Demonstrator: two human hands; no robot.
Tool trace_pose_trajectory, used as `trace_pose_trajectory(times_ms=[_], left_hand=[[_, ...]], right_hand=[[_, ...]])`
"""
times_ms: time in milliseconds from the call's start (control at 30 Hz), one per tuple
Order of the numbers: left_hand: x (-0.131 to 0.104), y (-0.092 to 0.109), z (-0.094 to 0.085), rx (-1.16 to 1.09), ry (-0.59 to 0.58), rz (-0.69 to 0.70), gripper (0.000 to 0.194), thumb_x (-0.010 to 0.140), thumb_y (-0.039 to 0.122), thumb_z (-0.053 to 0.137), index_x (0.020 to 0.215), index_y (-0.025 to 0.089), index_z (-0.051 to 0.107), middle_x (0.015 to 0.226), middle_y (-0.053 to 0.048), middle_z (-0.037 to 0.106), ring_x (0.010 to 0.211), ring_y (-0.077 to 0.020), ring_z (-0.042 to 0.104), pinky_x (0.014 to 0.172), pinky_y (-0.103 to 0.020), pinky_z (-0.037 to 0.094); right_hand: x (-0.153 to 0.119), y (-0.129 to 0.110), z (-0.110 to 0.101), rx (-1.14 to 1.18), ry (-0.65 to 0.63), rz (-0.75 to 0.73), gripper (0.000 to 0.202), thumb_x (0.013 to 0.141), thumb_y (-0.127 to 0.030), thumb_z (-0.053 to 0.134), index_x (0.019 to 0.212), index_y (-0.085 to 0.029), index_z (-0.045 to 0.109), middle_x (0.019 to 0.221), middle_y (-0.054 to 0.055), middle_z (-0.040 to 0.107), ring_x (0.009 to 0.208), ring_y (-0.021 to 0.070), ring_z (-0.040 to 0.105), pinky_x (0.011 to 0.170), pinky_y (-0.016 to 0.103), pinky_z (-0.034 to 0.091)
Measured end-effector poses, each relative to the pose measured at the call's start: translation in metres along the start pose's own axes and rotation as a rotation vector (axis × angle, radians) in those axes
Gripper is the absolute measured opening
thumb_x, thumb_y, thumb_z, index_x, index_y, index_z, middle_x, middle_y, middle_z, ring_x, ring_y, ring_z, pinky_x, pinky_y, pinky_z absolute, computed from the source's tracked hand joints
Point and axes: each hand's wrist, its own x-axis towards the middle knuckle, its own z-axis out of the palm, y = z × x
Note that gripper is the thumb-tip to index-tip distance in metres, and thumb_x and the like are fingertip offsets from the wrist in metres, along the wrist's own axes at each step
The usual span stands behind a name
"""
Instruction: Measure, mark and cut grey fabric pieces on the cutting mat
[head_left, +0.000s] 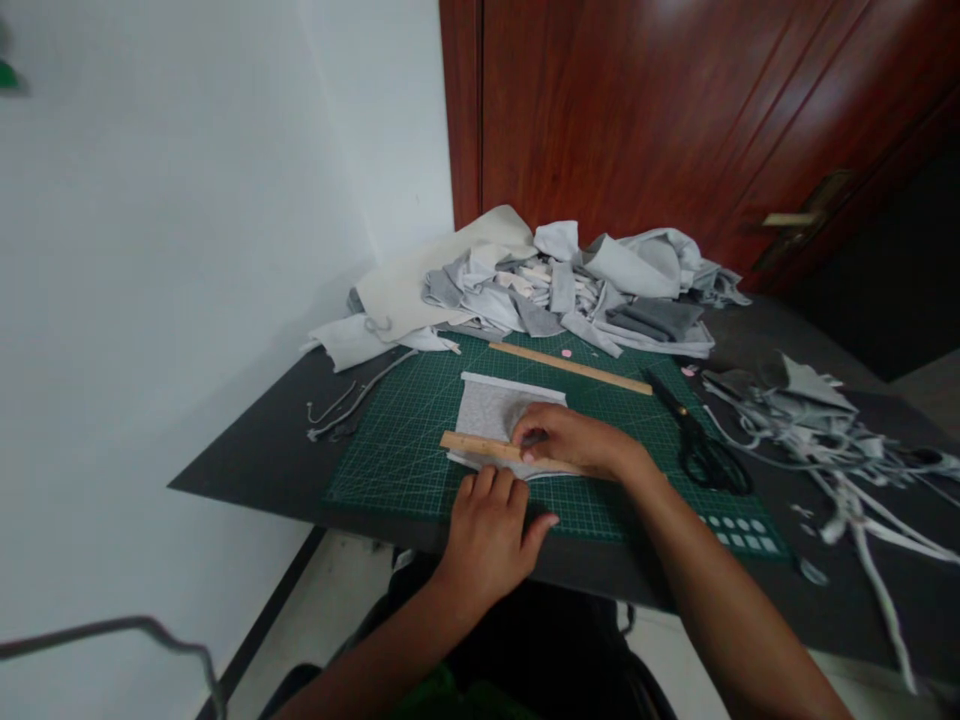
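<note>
A piece of light grey fabric (487, 405) lies on the green cutting mat (405, 470), with a pale strip along its far edge. Across its near part rests a wooden ruler (472, 443), slightly slanted. My right hand (566, 435) pinches this ruler near its middle with thumb and fingertips, its forearm covering the ruler's right end. My left hand (491, 535) lies flat at the fabric's near edge, fingertips touching the cloth and thumb spread to the right. Whether anything is under the left palm is hidden.
A second wooden ruler (574, 368) lies farther back on the mat. Black scissors (701, 445) sit right of my right hand. Heaped fabric pieces (540, 285) line the back by the door (600, 110). Tangled scraps (810, 420) cover the right side; cords (364, 395) lie left.
</note>
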Motion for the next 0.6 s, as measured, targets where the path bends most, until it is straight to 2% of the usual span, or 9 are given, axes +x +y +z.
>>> trace_pose_trajectory(times_ms=[100,167,267,333,467,600], left_hand=[[-0.0019,-0.0012,0.0023,-0.039,0.033,0.047,0.038,0.094,0.052,0.064,0.107,0.016,0.067,0.133,-0.017,0.062,0.124,-0.0377,0.054,0.101,-0.055,0.047],[-0.0029,-0.0022,0.0042,-0.072,0.033,0.089,0.045,0.094,0.053,0.064,0.119,0.016,0.065,0.147,-0.017,0.055,0.135,-0.0383,0.047,0.110,-0.056,0.040],[-0.0029,-0.0033,0.0065,-0.112,-0.003,0.090,0.062,0.093,0.055,0.065,0.138,0.014,0.055,0.146,-0.017,0.056,0.134,-0.0365,0.049,0.113,-0.055,0.039],[-0.0025,-0.0040,0.0076,-0.121,-0.010,0.072,0.069,0.093,0.056,0.065,0.144,0.013,0.050,0.144,-0.017,0.057,0.132,-0.0366,0.050,0.113,-0.055,0.038],[-0.0013,-0.0047,0.0075,-0.131,-0.002,0.065,0.065,0.093,0.059,0.064,0.139,0.015,0.054,0.138,-0.015,0.060,0.129,-0.0359,0.051,0.111,-0.054,0.040],[0.0011,-0.0033,0.0039,-0.104,0.011,0.017,0.055,0.089,0.064,0.067,0.114,0.015,0.066,0.120,-0.014,0.066,0.118,-0.0354,0.056,0.102,-0.054,0.047]], right_hand=[[-0.0021,0.0006,0.0022,-0.014,0.012,0.051,0.022,0.080,-0.014,0.073,0.101,-0.023,0.075,0.096,0.002,0.066,0.090,0.0201,0.061,0.080,0.030,0.048],[-0.0027,0.0011,0.0025,-0.023,0.008,0.055,0.024,0.080,-0.016,0.074,0.103,-0.023,0.074,0.097,0.002,0.067,0.090,0.0201,0.061,0.079,0.029,0.047],[-0.0021,0.0021,0.0004,-0.051,0.027,0.028,0.023,0.083,-0.016,0.073,0.104,-0.022,0.074,0.098,0.003,0.068,0.092,0.0211,0.062,0.081,0.031,0.047],[-0.0008,0.0032,-0.0014,-0.097,0.040,0.003,0.020,0.085,-0.016,0.071,0.105,-0.021,0.074,0.098,0.004,0.070,0.094,0.0220,0.063,0.085,0.032,0.047],[0.0017,0.0052,-0.0032,-0.279,0.151,0.028,0.019,0.091,-0.017,0.068,0.108,-0.021,0.074,0.102,0.008,0.072,0.103,0.0251,0.063,0.094,0.037,0.045],[0.0025,0.0065,-0.0045,-0.471,0.291,0.188,0.017,0.095,-0.022,0.065,0.108,-0.022,0.075,0.107,0.011,0.070,0.108,0.0281,0.060,0.098,0.042,0.041]])
